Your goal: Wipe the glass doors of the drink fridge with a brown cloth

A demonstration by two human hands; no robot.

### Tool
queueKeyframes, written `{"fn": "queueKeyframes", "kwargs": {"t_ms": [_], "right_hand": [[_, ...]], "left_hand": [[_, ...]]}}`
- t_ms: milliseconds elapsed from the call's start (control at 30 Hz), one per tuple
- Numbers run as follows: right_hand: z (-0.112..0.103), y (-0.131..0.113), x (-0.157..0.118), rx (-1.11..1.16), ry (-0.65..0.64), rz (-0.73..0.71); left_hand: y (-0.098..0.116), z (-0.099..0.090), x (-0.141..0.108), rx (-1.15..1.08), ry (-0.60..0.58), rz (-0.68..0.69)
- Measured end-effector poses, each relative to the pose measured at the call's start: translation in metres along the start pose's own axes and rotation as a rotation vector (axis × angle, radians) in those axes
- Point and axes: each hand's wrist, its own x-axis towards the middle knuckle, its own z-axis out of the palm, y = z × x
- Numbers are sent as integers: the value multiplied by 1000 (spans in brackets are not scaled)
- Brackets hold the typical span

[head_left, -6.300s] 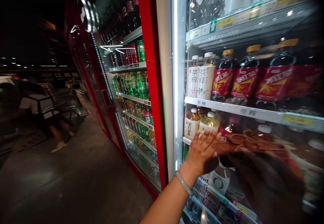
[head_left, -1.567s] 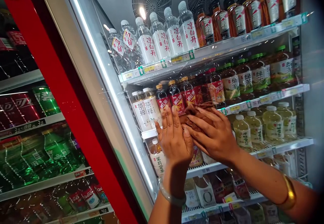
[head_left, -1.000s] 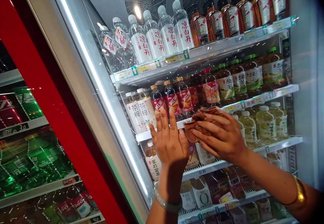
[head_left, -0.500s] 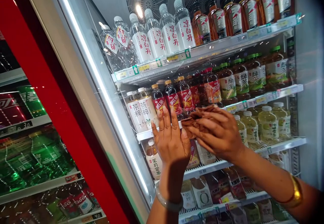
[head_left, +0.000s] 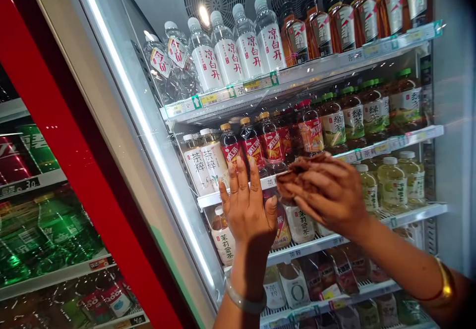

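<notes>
My left hand is raised with its fingers spread and its palm toward the glass door of a drinks cooler; nothing is in it. To its right, my right hand is closed round a crumpled brown cloth, which bunches out past the fingertips. Glass lies in front of the bottles, and whether either hand touches it is hard to tell. Behind the hands stand red-labelled tea bottles and white-labelled bottles.
Clear water bottles and dark amber bottles line the top shelf. Green-capped bottles stand at right. A red frame separates a second cooler with green bottles at left.
My right hand has shifted slightly right with the brown cloth, widening the gap to my left hand. My left hand stays spread in nearly the same place.
</notes>
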Motion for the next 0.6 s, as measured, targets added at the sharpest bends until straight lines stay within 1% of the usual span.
{"fn": "queueKeyframes", "kwargs": {"t_ms": [33, 100, 167, 200, 267, 333, 367, 433, 467, 533, 600], "right_hand": [[0, 11, 6, -28, 24, 49], [7, 26, 30, -72, 114, 175], [18, 25, 53, -80, 165, 257], [22, 18, 59, -73, 153, 267], [24, 0, 56, -46, 80, 242], [18, -16, 35, -9, 13, 172], [13, -20, 23, 13, -13, 124], [4, -16, 4, 42, -46, 38], [2, -10, 1, 40, -49, 21], [3, 6, 9, 7, -4, 62], [10, 16, 30, -25, 78, 168]], "left_hand": [[1, 1, 0, 14, -3, -3], [2, 2, 1, 33, -11, -13], [3, 3, 1, 37, -16, -23], [3, 3, 1, 34, -17, -24], [1, 3, 0, 26, -17, -22], [1, 1, -1, 12, -25, -21], [2, -1, -1, 3, -30, -28], [7, -4, 1, -25, -47, -69], [12, -5, 4, -45, -54, -92], [24, -4, 14, -85, -57, -121], [36, 0, 27, -113, -42, -115]]}}
